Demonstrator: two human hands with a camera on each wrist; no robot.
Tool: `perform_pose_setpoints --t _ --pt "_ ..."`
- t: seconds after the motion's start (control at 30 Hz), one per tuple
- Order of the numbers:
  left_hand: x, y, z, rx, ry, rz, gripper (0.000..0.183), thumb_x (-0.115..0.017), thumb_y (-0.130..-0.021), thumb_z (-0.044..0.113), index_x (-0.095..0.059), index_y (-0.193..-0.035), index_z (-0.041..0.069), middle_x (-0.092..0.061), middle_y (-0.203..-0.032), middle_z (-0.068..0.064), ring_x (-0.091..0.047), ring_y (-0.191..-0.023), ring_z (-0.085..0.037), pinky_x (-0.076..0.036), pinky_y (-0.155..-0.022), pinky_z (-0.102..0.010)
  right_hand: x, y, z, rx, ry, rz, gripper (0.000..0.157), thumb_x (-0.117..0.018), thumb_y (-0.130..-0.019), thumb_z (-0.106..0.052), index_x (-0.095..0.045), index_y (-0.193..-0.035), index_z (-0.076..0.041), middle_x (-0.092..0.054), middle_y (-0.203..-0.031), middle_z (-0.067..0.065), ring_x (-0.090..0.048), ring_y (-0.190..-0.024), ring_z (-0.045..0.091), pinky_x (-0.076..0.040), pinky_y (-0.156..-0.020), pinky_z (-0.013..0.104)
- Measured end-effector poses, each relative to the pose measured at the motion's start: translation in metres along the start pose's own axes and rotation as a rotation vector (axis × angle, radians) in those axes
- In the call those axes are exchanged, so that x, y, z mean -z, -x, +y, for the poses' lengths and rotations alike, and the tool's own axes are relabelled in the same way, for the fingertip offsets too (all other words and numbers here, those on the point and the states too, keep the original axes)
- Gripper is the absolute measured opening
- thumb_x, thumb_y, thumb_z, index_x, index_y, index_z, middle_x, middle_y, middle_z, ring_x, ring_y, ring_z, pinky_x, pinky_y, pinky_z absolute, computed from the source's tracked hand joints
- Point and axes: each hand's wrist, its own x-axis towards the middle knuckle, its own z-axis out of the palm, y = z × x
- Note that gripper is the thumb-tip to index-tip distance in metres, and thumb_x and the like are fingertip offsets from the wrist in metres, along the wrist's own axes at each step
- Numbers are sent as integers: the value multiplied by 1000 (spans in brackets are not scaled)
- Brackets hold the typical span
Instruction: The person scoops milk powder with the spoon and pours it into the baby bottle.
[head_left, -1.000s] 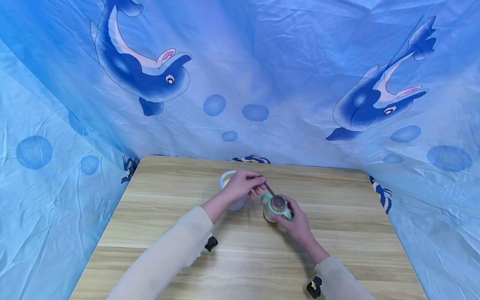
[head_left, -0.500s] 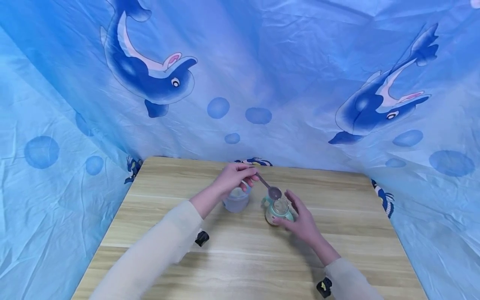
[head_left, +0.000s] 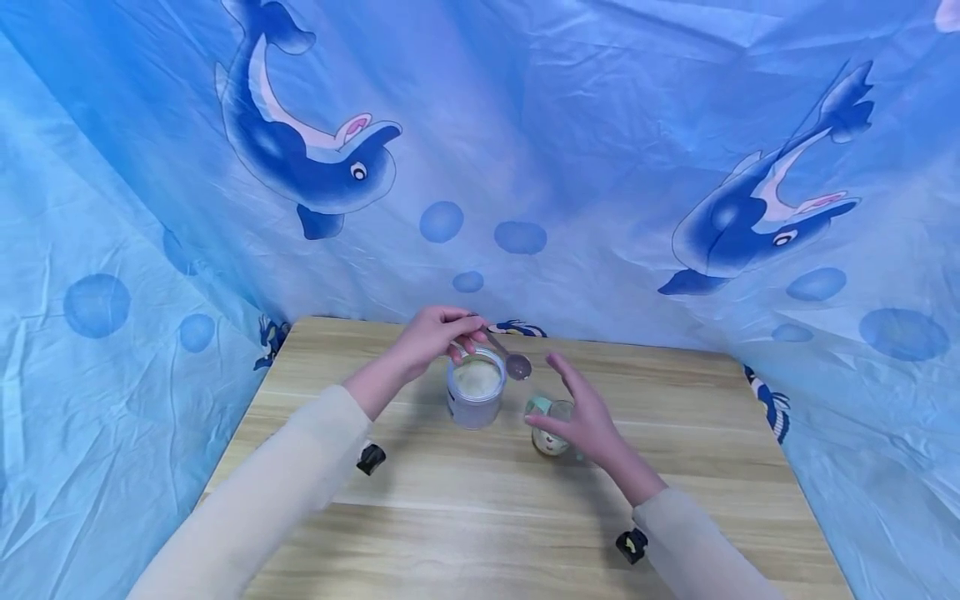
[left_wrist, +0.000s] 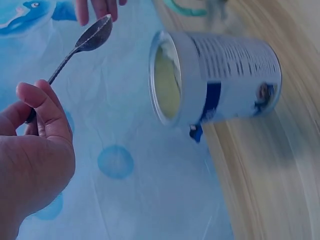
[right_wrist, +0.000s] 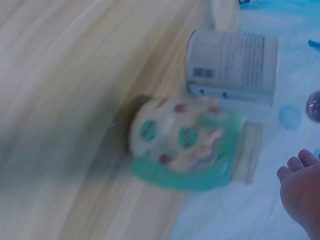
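Observation:
My left hand (head_left: 431,343) pinches the handle of a dark spoon (left_wrist: 95,36) between thumb and fingers. The spoon's bowl hangs in the air just right of the milk powder can (head_left: 474,412), with a trace of powder along it. Pale yellow powder (head_left: 477,378) shows inside the can's open mouth. To the right stands a baby bottle (right_wrist: 175,142) with green handles, a printed pattern and an uncapped neck. My right hand (head_left: 590,421) is beside and above the bottle, fingers spread, holding nothing; it covers part of the bottle in the head view.
Both containers stand upright on a wood-grain table (head_left: 465,517), toward its back edge. A blue sheet (head_left: 585,167) with dolphins hangs behind and at the sides. Each sleeve has a small black device (head_left: 371,458) near the wrist.
The spoon has moved from over the bottle's mouth back left toward the can, in my left hand. My right hand has let go of the bottle and spread its fingers.

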Motion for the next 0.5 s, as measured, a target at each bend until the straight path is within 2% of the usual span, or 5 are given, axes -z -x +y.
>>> perform_pose_setpoints --t 0.2,0.3,0.37,0.5 --pt "21 3 -3 -11 -48 32 27 -70 -106 25 -78 -122 4 -77 -108 -19 -70 -86 -24 -56 -59 -26 -20 -16 -15 4 -23 -42 115 -96 -83 -30 -24 -171 -12 -35 -172 12 -35 -157 31 -34 -126 49" --pt "30 5 -6 -18 -64 51 26 -71 -106 25 -78 -121 5 -78 -105 -17 -71 -88 -27 -57 -59 -28 -31 -22 -19 -8 -59 -52 116 -96 -82 -29 -22 -171 -10 -34 -173 13 -34 -158 32 -33 -127 48" --pt "34 7 -7 -23 -73 61 26 -71 -106 25 -78 -121 5 -78 -101 -12 -71 -90 -30 -58 -60 -28 -39 -25 -20 -21 -87 -44 117 -96 -82 -27 -22 -171 -9 -32 -173 13 -33 -158 32 -33 -127 48" --pt "42 10 -11 -37 -81 77 27 -72 -106 25 -78 -121 4 -78 -103 -15 -71 -88 -28 -59 -60 -28 -54 -29 -18 -31 -133 -10 117 -95 -84 -28 -19 -171 -6 -29 -174 18 -30 -159 34 -32 -127 50"
